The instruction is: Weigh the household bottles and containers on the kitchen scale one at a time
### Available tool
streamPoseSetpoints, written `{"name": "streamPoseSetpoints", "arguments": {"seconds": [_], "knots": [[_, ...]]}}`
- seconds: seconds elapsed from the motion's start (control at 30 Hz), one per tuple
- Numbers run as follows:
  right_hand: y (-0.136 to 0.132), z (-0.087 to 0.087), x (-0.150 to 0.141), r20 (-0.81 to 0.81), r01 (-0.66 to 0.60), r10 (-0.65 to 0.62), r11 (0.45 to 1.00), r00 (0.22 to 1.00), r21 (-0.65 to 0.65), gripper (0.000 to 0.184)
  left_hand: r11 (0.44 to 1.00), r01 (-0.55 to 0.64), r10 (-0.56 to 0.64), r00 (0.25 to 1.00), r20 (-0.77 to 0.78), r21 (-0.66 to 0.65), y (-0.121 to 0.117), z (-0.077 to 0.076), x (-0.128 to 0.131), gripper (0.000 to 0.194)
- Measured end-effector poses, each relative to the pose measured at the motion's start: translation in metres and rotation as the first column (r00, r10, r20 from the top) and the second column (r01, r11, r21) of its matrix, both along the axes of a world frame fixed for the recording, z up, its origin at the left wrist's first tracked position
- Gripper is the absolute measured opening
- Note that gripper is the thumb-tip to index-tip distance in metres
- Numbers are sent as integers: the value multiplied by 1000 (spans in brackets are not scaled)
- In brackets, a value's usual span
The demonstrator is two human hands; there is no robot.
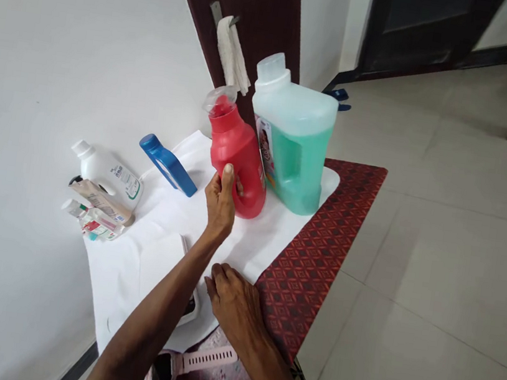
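Observation:
My left hand is closed round the handle of a red bottle, thumb pointing up along its side. The bottle stands upright or nearly so on a white cloth, and a clear cap sits over its mouth. Close behind it on the right is a large translucent jug of green liquid. My right hand rests on the cloth's near edge, fingers loosely bent, nothing seen in them. Beside it lies a white flat device with a dark display, partly hidden by my left forearm.
Along the wall on the left are a white bottle, a beige tube and a small clear bottle. A blue bottle stands farther back. A pink-strapped smartwatch lies nearest me. Red patterned cloth covers the table's right side.

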State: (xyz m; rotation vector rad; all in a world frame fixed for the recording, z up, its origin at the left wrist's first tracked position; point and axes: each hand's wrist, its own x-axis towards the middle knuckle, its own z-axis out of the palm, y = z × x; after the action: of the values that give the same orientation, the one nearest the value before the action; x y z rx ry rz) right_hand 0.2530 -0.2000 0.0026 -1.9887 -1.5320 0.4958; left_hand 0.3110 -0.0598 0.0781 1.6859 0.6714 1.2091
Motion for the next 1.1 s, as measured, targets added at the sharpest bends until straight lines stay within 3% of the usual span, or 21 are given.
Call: {"name": "streamPoseSetpoints", "arguments": {"seconds": [0.07, 0.13, 0.17, 0.23, 0.27, 0.3, 0.33, 0.43, 0.57, 0.77, 0.93, 1.1], "knots": [[0, 1, 0, -3, -11, 11, 1000, 1000, -9, 26, 999, 15, -10, 993, -117, 42, 12, 8, -22, 67], [0, 1, 0, -4, -23, 23, 1000, 1000, -9, 24, 983, -141, 158, 975, -155, 115, 34, 20, -46, 66], [1, 1, 0, -2, -25, 25, 1000, 1000, -8, 24, 941, -286, 311, 941, -132, 183, 47, 27, -57, 63], [1, 0, 0, 3, -24, 24, 1000, 1000, -9, 23, 761, -573, 615, 787, -58, 303, 73, 39, -70, 57], [1, 0, 0, 6, -20, 20, 1000, 1000, -11, 23, 683, -651, 702, 710, -50, 330, 87, 43, -72, 64], [1, 0, 0, 9, -15, 15, 1000, 1000, -11, 23, 639, -692, 749, 659, -67, 335, 99, 45, -71, 78], [1, 0, 0, 10, -11, 11, 1000, 1000, -10, 22, 629, -707, 767, 631, -114, 322, 110, 46, -68, 93], [0, 0, 0, 14, 4, -4, 1000, 1000, -2, 20, 658, -709, 750, 590, -297, 253, 137, 37, -52, 112], [-1, -1, -1, 27, 22, -23, 1000, 999, 8, 19, 661, -702, 741, 557, -375, 263, 157, 24, -49, 90], [0, 0, -1, 25, 29, -29, 999, 999, 27, 19, 661, -716, 734, 554, -393, 223, 171, 27, -98, 46], [0, 3, -1, 44, 32, -32, 999, 999, -1, 21, 668, -724, 730, 593, -339, 171, 176, 23, -129, 35], [1, 5, -1, 87, 48, -46, 999, 995, -13, 24, 739, -670, 662, 702, -265, 69, 157, 18, -160, 31]]}}
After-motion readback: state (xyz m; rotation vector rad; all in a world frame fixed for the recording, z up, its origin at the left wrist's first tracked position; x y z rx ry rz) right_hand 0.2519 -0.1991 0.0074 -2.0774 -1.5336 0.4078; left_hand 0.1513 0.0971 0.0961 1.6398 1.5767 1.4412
